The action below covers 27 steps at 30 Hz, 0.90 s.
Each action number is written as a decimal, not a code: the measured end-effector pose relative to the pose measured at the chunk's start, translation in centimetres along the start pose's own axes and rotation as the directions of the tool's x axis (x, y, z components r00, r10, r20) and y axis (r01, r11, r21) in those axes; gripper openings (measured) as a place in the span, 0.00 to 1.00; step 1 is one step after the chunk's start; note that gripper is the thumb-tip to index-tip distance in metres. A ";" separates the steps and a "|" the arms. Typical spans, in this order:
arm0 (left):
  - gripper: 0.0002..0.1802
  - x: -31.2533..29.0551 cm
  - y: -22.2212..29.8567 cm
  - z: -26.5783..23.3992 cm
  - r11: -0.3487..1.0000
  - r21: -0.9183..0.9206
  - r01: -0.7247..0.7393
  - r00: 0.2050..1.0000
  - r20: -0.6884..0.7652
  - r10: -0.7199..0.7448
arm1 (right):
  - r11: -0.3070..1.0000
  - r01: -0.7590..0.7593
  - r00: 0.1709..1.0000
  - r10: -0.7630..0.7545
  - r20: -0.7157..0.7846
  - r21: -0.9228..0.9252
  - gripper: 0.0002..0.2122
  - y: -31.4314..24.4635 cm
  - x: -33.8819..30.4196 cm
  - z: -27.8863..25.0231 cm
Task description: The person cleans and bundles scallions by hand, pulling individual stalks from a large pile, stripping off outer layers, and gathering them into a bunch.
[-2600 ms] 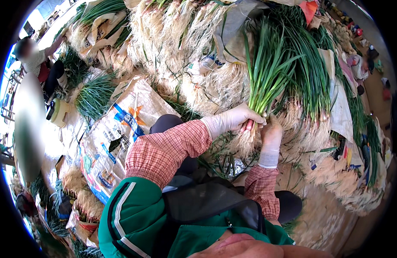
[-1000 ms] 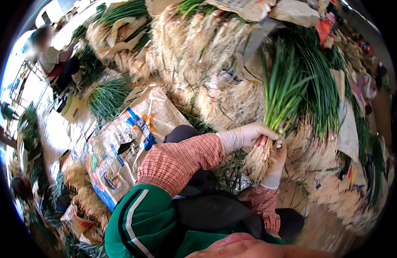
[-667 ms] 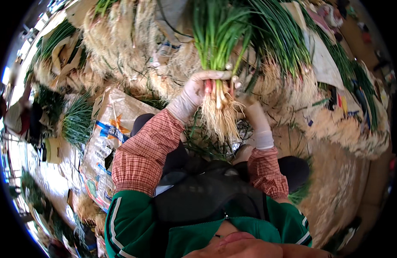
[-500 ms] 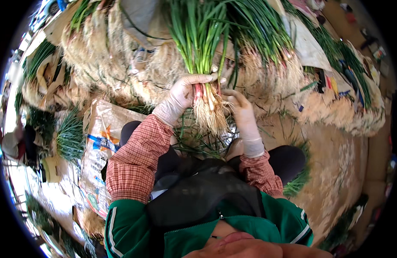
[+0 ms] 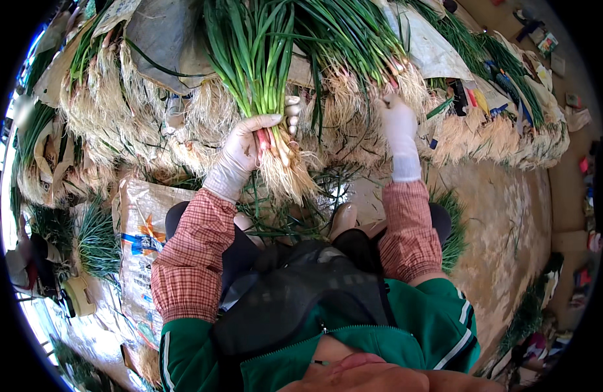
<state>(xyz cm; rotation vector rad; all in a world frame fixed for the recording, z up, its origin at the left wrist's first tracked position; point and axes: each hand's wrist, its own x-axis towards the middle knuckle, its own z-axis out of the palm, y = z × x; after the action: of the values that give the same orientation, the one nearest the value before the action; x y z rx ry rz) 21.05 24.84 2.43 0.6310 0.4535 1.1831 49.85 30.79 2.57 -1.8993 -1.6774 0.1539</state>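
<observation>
Left hand [image 5: 242,149] first, in a thin, white, smudged glove: it's wrapped firmly round a bunch of long green onions [image 5: 254,72] with pinkish-white bases and pale stringy roots, thumb across the front of the stems, leaves pointing away from me, roots spreading toward me. Right hand [image 5: 399,121], gloved in white too, is well apart from it, fingers bent in and almost closed, tips at the stem bases of a thick heap of dark green onions [image 5: 357,39]; whether they have a stalk pinched, I can't tell. Across we go from the far left: a pale yellowish stool-like object [image 5: 80,297], a tuft of blue-green onion leaves [image 5: 99,242], a broad bank of cream-coloured stringy roots [image 5: 112,124], then a white woven sack printed in blue and orange [image 5: 144,206] just beside my dark-clad left knee [image 5: 177,219]. Above, a crumpled grey plastic sheet [image 5: 170,39]. Mid-view, loose green leaf scraps [image 5: 282,219] lie around my light-brown shoes [image 5: 342,219]. On to the right: my dark-clad right knee [image 5: 440,222], a whitish sheet [image 5: 438,49] beside the heap, a spread of green leaves [image 5: 453,235] next to that knee, and brown, damp-looking floor [image 5: 504,222] past it.
</observation>
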 end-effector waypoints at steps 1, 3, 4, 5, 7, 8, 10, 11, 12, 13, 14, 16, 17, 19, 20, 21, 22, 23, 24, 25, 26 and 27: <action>0.23 0.3 0.1 -0.7 0.998 -0.063 0.019 0.995 0.100 -0.013 | 0.999 -0.013 0.998 0.015 0.062 -0.032 0.12 -0.2 0.3 0.2; 0.23 0.6 0.6 -0.5 0.998 -0.057 0.019 0.977 0.213 -0.006 | 0.951 -0.027 0.996 -0.001 0.091 0.309 0.10 1.7 0.3 1.6; 0.24 0.0 0.2 -0.5 0.996 -0.091 -0.010 0.981 0.194 0.028 | 0.881 -0.116 0.980 0.026 0.198 0.459 0.08 0.1 -0.9 0.7; 0.24 -0.6 0.1 -0.7 0.998 -0.060 0.021 0.991 0.136 -0.013 | 0.783 -0.218 0.951 0.036 0.306 0.583 0.07 -1.7 -1.9 -0.2; 0.23 -1.1 1.0 -0.1 0.996 0.022 0.083 0.996 0.042 -0.084 | 0.635 -0.172 0.947 -0.105 0.305 0.753 0.05 -4.0 -4.3 -0.1; 0.21 -1.2 0.7 1.2 0.998 0.061 0.014 1.000 -0.008 -0.014 | 0.597 -0.025 0.952 -0.231 0.202 0.802 0.04 -4.3 -5.9 0.8; 0.20 -1.7 0.8 2.6 0.981 0.110 0.162 0.984 -0.088 -0.153 | 0.675 0.111 0.897 -0.384 0.220 0.729 0.01 -5.5 -9.1 1.8; 0.19 -0.9 -0.3 -0.9 0.968 0.182 0.173 0.985 -0.017 -0.173 | 0.669 0.118 0.895 -0.392 0.214 0.734 0.03 -5.4 -10.1 3.5; 0.17 -1.2 0.0 1.4 0.964 0.173 0.202 0.978 -0.080 -0.191 | 0.664 0.123 0.895 -0.395 0.207 0.737 0.05 -5.5 -10.7 4.4; 0.16 -0.9 -0.7 0.4 0.962 0.185 0.201 0.978 -0.085 -0.189 | 0.655 -0.151 0.880 -0.252 0.402 0.740 0.08 -5.0 -10.1 4.3; 0.15 -0.6 -1.3 -0.5 0.960 0.197 0.201 0.978 -0.090 -0.187 | 0.696 -0.193 0.895 -0.165 0.415 0.692 0.12 -4.4 -9.1 4.5; 0.15 -0.7 -1.2 -0.3 0.959 0.210 0.190 0.981 -0.082 -0.177 | 0.561 -0.265 0.920 -0.096 0.380 0.784 0.14 -6.3 -8.2 3.5; 0.15 -0.8 -1.1 -0.2 0.959 0.217 0.185 0.982 -0.079 -0.172 | 0.482 -0.249 0.923 -0.145 0.356 0.840 0.13 -6.7 -8.0 4.4; 0.15 -0.5 -1.8 -0.3 0.947 0.241 0.211 0.976 -0.099 -0.192 | 0.320 -0.202 0.936 -0.215 0.278 0.926 0.11 -6.7 -7.5 6.3; 0.15 -0.6 -1.9 -0.3 0.942 0.254 0.219 0.974 -0.115 -0.195 | 0.090 -0.388 0.908 -0.133 0.397 0.917 0.10 -6.8 -7.8 6.7; 0.15 -0.7 -1.6 0.1 0.951 0.240 0.196 0.978 -0.111 -0.174 | -0.157 -0.530 0.848 -0.082 0.524 0.833 0.09 -7.0 -8.3 6.7; 0.15 -0.6 -1.7 -0.2 0.955 0.221 0.198 0.978 -0.112 -0.176 | -0.400 -0.613 0.761 -0.067 0.645 0.681 0.08 -7.1 -8.6 6.8; 0.16 -0.5 -1.8 -1.0 0.959 0.203 0.200 0.977 -0.113 -0.180 | -0.715 -0.574 0.665 -0.122 0.737 0.399 0.07 -6.0 -8.6 8.0; 0.16 -0.5 -1.8 -1.2 0.962 0.184 0.204 0.976 -0.112 -0.186 | -0.675 -0.599 0.695 -0.169 0.699 0.432 0.07 -4.5 -8.5 9.2; 0.16 -0.5 -1.3 -0.4 0.955 0.161 0.251 0.968 -0.046 -0.247 | -0.632 -0.614 0.721 -0.206 0.661 0.473 0.07 -2.2 -8.4 10.4; 0.16 -0.5 -1.1 0.0 0.957 0.154 0.244 0.969 -0.080 -0.234 | -0.590 -0.629 0.742 -0.258 0.619 0.507 0.08 -1.1 -8.1 10.7; 0.16 -1.0 -1.0 -0.1 0.960 0.149 0.236 0.968 -0.127 -0.218 | 0.159 -0.641 0.691 -0.308 0.655 0.751 0.14 -1.1 -8.0 9.5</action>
<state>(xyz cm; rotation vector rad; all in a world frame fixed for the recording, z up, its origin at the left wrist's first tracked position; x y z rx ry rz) 21.37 23.70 1.66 0.6374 0.7033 0.9700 43.04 26.66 -6.96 -0.8635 -1.0147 1.8729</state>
